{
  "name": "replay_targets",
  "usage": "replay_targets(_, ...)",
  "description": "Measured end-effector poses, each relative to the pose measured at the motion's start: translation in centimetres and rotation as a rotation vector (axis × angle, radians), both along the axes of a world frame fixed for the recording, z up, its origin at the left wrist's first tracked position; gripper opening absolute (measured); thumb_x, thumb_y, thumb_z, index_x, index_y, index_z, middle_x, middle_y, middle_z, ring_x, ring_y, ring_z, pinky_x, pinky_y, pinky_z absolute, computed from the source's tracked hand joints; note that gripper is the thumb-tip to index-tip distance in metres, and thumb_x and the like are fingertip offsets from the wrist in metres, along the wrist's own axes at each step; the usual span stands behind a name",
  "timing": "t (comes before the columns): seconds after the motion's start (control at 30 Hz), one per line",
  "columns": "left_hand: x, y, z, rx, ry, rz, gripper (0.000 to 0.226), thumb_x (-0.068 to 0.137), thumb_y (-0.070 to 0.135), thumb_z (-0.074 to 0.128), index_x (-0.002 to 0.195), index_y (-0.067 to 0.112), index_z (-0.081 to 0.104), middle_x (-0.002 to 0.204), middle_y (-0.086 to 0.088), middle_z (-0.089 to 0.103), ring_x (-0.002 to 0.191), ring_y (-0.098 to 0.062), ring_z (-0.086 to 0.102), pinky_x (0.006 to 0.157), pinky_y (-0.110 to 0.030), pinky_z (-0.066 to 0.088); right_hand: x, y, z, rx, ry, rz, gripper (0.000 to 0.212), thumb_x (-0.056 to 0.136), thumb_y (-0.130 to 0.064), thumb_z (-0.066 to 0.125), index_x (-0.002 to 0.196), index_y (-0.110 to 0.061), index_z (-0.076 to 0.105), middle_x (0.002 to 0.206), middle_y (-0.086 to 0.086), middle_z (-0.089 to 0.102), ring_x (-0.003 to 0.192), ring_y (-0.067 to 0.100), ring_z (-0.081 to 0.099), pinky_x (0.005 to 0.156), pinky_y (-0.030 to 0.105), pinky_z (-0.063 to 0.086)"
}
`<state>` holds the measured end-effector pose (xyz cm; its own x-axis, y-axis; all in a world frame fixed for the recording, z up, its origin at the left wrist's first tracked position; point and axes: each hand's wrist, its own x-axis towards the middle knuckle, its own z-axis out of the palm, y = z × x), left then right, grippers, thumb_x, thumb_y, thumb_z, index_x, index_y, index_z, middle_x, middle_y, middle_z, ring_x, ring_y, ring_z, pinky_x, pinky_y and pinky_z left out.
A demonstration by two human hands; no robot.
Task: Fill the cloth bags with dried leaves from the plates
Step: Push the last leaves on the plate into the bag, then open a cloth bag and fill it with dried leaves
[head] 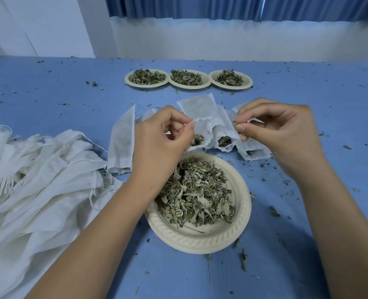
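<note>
View from the head camera, looking down at the blue table [308, 244]. My left hand [163, 134] pinches a thin drawstring [193, 121] between thumb and forefinger, the other fingers curled loosely. My right hand [280, 130] pinches the opposite side of the same cloth bag [198, 108] in a narrow fingertip grip; whether it has the hem or the string I cannot tell. The bag is stretched between the two hands. Its long axis runs away from me and its gathered mouth faces back toward me.

The near plate [200, 242], heaped with dried leaves [198, 197], lies directly below the mouth and on my side of it, so anything going into the bag travels up and away from me along that axis. My left forearm crosses the plate's left rim, which makes that hand the nearer to the leaves; the right hand is beyond the rim, to its right.

Partly filled bags [224, 140] lie just under the held one, mouths toward me and leaves showing inside. A flat bag [123, 137] lies to the left of my left hand. A heap of empty bags [38, 169] covers the left of the table, and three more plates [133, 83] of leaves stand in a row at the far side.
</note>
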<state>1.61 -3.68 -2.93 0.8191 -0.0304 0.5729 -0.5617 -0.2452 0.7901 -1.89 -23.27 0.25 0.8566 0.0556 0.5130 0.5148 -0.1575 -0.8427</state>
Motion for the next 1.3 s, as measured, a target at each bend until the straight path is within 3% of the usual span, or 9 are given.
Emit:
replay_targets(0.1,-0.2,-0.2,0.0,0.002,-0.004,-0.063,0.012,0.085,0.007,0.070,0.079,0.015,0.066,0.062,-0.003,0.063,0.059,-0.019,0.060,0.060,-0.029,0.052,-0.2,2.9,-1.3,-0.056,-0.151,-0.028,0.021,0.076,0.007,0.073,0.085,-0.012,0.071,0.079,0.001,0.067,0.068,0.014,0.062,0.064,0.021,0.050)
replay_targets(0.3,-0.7,-0.2,0.2,-0.032,-0.019,-0.147,0.009,0.087,0.005,0.069,0.082,0.012,0.066,0.066,-0.004,0.062,0.057,-0.021,0.060,0.050,-0.026,0.053,0.4,5.4,-3.1,-0.507,-0.358,-0.384,0.007,0.078,-0.002,0.073,0.079,-0.008,0.075,0.079,-0.004,0.072,0.074,0.020,0.052,0.067,0.027,0.044)
replay_targets(0.5,-0.5,0.3,0.8,-0.058,-0.032,-0.088,0.013,0.086,0.007,0.070,0.080,0.017,0.066,0.065,0.003,0.063,0.058,-0.005,0.057,0.053,-0.022,0.050,-0.5,4.7,-2.6,-0.772,-0.217,-0.194,0.041,0.096,-0.035,0.034,0.090,-0.021,0.073,0.096,-0.020,0.068,0.125,0.006,0.038,0.105,0.030,0.011)
replay_targets(0.6,-0.1,0.7,0.9,-0.127,-0.023,0.006,0.016,0.087,0.007,0.068,0.081,0.021,0.065,0.065,0.005,0.063,0.056,-0.003,0.056,0.050,-0.019,0.050,-0.3,3.6,-1.7,-0.541,-0.078,-0.117,0.027,0.092,-0.036,0.048,0.096,-0.024,0.072,0.101,-0.014,0.067,0.117,0.006,0.047,0.108,0.035,0.023)
replay_targets(0.67,0.4,1.3,1.3,-0.210,-0.054,0.105,0.017,0.088,0.007,0.067,0.080,0.021,0.065,0.061,0.012,0.061,0.053,0.000,0.054,0.051,-0.016,0.047,-0.3,1.7,-0.6,-0.381,-0.113,-0.075,0.011,0.086,-0.028,0.066,0.090,-0.019,0.071,0.094,-0.004,0.067,0.097,0.018,0.058,0.089,0.037,0.042)
replay_targets(0.8,0.7,1.9,1.7,-0.186,-0.201,0.255,0.020,0.087,0.009,0.066,0.078,0.026,0.062,0.060,0.019,0.058,0.056,0.001,0.053,0.054,-0.023,0.048,-0.1,0.1,-0.8,-0.613,0.208,0.183,0.035,0.066,-0.033,0.081,0.098,-0.023,0.072,0.101,-0.005,0.063,0.091,0.019,0.057,0.078,0.024,0.044)
replay_targets(0.93,0.6,2.0,1.1,0.137,-0.420,0.217,0.006,0.087,0.003,0.064,0.082,0.007,0.065,0.068,0.006,0.060,0.062,-0.010,0.056,0.058,-0.026,0.049,0.4,1.8,-2.1,-0.765,0.245,0.226,0.036,0.068,-0.024,0.083,0.102,-0.025,0.071,0.099,-0.002,0.065,0.085,0.019,0.060,0.083,0.036,0.048)
replay_targets(1.1,0.5,1.3,0.7,0.228,-0.135,0.029,0.005,0.086,0.003,0.066,0.082,0.006,0.065,0.060,0.001,0.056,0.058,-0.009,0.053,0.057,-0.022,0.048,0.3,2.1,-2.2,-0.689,0.187,0.208,0.020,0.070,-0.015,0.082,0.088,-0.019,0.074,0.086,-0.005,0.069,0.070,0.014,0.062,0.076,0.033,0.053)
replay_targets(1.3,0.2,1.0,1.0,0.089,0.031,-0.064,0.012,0.086,0.005,0.070,0.077,0.012,0.065,0.061,-0.001,0.059,0.057,-0.018,0.056,0.062,-0.038,0.054,-0.3,1.7,-1.2,-0.215,-0.020,0.119,0.020,0.069,-0.020,0.082,0.085,-0.024,0.070,0.083,-0.010,0.072,0.079,0.017,0.068,0.076,0.024,0.053)
